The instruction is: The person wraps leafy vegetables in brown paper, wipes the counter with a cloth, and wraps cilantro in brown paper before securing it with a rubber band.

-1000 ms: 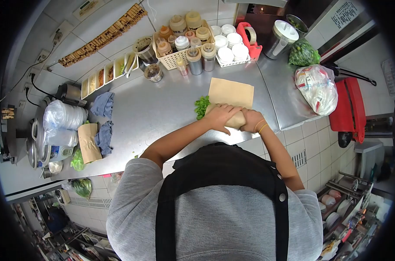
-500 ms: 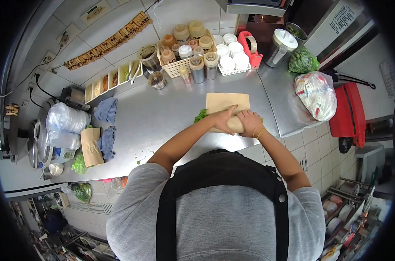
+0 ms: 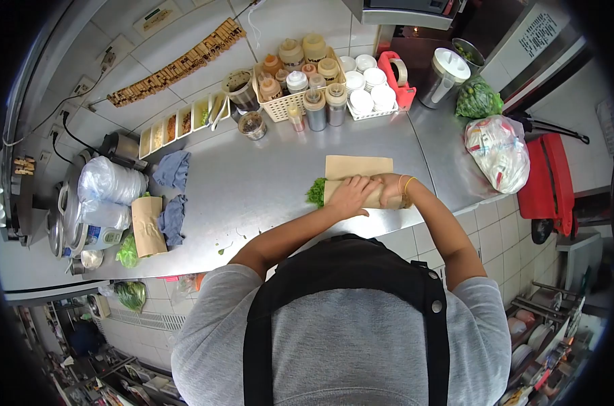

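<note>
A sheet of brown wrapping paper (image 3: pixel 359 164) lies on the steel counter, its near part folded over a roll. Frilly green lettuce (image 3: pixel 315 192) sticks out of the roll's left end. My left hand (image 3: pixel 353 197) rests over the paper-covered roll, fingers bent across its top. Around the right part of the roll curls my right hand (image 3: pixel 392 189), with a yellow band at the wrist; its fingertips meet those of the left. Most of the filling is hidden by paper and hands.
Behind the paper stand a basket (image 3: pixel 284 107) of sauce bottles and a tray of white lids (image 3: pixel 363 101). A second paper-wrapped roll (image 3: pixel 148 227) lies at the left beside blue cloths (image 3: pixel 172 220). A filled plastic bag (image 3: pixel 497 154) sits at the right.
The near side of the paper has come up over the roll, covering the pale wrap seen before. My left hand has flattened across it, and my right hand has turned inward over its right end.
</note>
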A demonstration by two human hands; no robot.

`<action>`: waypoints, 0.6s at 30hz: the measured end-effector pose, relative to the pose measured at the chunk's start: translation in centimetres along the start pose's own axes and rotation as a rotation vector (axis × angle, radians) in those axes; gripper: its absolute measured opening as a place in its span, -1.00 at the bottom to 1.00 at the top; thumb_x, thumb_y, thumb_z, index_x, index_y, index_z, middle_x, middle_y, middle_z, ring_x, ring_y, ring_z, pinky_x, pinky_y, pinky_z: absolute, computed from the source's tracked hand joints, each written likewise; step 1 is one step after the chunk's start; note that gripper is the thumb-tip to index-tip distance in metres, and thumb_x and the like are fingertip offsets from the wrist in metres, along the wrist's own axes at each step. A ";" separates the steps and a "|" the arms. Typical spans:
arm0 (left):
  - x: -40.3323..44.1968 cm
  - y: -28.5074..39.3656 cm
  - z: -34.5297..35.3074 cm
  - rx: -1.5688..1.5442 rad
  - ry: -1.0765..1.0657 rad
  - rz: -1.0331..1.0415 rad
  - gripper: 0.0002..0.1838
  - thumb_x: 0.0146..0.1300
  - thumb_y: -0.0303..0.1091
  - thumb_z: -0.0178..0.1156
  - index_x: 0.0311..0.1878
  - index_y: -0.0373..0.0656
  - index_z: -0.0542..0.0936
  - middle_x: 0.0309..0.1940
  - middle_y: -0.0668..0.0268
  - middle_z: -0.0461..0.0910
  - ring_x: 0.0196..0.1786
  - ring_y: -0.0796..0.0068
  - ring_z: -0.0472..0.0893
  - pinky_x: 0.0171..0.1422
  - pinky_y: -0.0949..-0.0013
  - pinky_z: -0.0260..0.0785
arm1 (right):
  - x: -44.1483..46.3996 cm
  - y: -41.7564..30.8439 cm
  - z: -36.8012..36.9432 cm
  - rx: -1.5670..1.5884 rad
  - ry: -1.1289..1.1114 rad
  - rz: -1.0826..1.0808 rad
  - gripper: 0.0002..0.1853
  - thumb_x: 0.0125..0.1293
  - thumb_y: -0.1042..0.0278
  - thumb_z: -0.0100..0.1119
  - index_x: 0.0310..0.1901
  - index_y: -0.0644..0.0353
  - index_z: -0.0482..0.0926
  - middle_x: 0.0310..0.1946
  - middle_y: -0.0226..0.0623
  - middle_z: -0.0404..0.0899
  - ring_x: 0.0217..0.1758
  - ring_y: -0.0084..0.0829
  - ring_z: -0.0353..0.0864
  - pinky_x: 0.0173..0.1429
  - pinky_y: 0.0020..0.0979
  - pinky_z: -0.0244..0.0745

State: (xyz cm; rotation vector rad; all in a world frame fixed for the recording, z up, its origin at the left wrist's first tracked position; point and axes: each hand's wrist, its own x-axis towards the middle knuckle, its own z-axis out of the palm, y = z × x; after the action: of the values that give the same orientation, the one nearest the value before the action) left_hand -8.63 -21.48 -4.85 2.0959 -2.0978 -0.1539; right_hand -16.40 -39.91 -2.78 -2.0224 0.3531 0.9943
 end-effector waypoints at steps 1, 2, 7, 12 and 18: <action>0.1 0.0 0.4 0.004 0.005 -0.002 0.10 -0.14 0.12 0.39 0.40 -0.15 0.04 0.07 0.18 0.34 0.11 0.22 0.35 0.24 0.20 0.18 | 0.4 0.3 0.0 -0.006 0.003 -0.001 -0.17 -0.39 0.23 0.39 0.12 0.11 0.44 -0.05 -0.09 0.55 0.18 -0.20 0.42 0.24 -0.31 0.34; 0.1 -0.2 1.3 0.007 0.026 0.009 0.08 -0.12 0.11 0.38 0.40 -0.15 0.05 0.06 0.18 0.36 0.11 0.23 0.36 0.24 0.22 0.19 | 0.9 0.6 0.3 -0.232 0.082 0.009 -0.15 -0.40 0.14 0.42 0.12 0.11 0.43 -0.03 -0.10 0.53 0.22 -0.19 0.36 0.25 -0.28 0.32; 0.3 -1.6 2.2 -0.136 0.068 -0.016 0.02 -0.10 0.10 0.37 0.36 -0.16 0.10 0.03 0.12 0.42 0.11 0.16 0.43 0.19 0.22 0.28 | 2.6 2.8 -0.8 -0.332 0.308 -0.130 -0.10 -0.25 -0.17 0.42 0.17 0.10 0.39 0.07 -0.13 0.44 0.36 -0.18 0.12 0.35 -0.18 0.16; 1.8 -3.6 0.4 -0.368 0.034 -0.074 -0.05 -0.10 0.07 0.39 0.30 -0.12 0.14 0.01 -0.02 0.49 0.07 -0.05 0.49 0.12 0.10 0.36 | 4.8 3.0 -3.2 -0.102 0.740 0.016 -0.14 0.00 -0.21 0.29 0.29 0.07 0.27 0.15 -0.18 0.43 0.34 -0.14 0.22 0.36 -0.13 0.12; 2.9 -4.9 0.2 -0.432 -0.052 -0.125 -0.09 -0.06 0.14 0.35 0.28 -0.05 0.15 -0.07 0.02 0.52 0.09 -0.02 0.46 0.21 0.08 0.27 | 4.9 1.9 -3.5 -0.186 0.544 0.129 -0.49 0.08 -0.12 0.23 0.03 -0.05 0.51 0.01 -0.25 0.54 0.23 -0.14 0.37 0.26 -0.07 0.24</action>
State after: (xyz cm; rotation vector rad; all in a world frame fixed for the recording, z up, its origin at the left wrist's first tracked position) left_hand -3.83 -24.42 -5.87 1.9680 -1.7588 -0.6228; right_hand -12.43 -43.31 -6.36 -2.4528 0.7076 0.5476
